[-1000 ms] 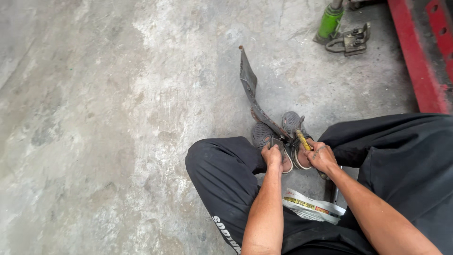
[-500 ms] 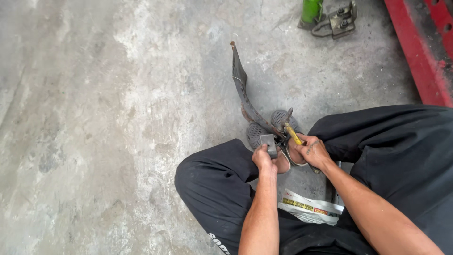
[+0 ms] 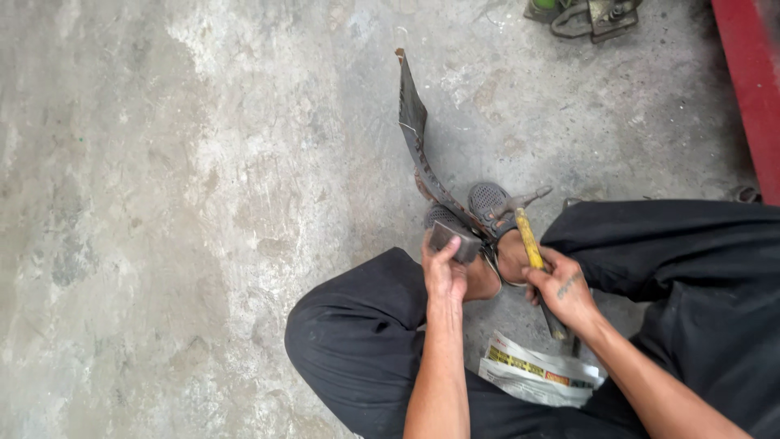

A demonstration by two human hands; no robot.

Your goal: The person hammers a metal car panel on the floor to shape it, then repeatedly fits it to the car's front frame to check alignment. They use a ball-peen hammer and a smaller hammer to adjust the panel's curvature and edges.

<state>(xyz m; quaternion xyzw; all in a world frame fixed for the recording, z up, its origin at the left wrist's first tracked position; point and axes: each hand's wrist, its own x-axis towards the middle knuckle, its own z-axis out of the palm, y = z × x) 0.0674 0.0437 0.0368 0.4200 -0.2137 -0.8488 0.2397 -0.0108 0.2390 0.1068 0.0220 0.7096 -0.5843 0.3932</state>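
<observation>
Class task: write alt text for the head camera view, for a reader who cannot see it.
A person seated on a concrete floor holds a yellow-handled hammer in the right hand and a small metal block in the left hand, against a long curved metal strip braced by their shoes.

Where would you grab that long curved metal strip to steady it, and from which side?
Probably the bare upper stretch of the curved metal strip, from its left side. That end rises free above the floor, while the lower end is crowded by the shoes, left hand and right hand with the hammer.
</observation>
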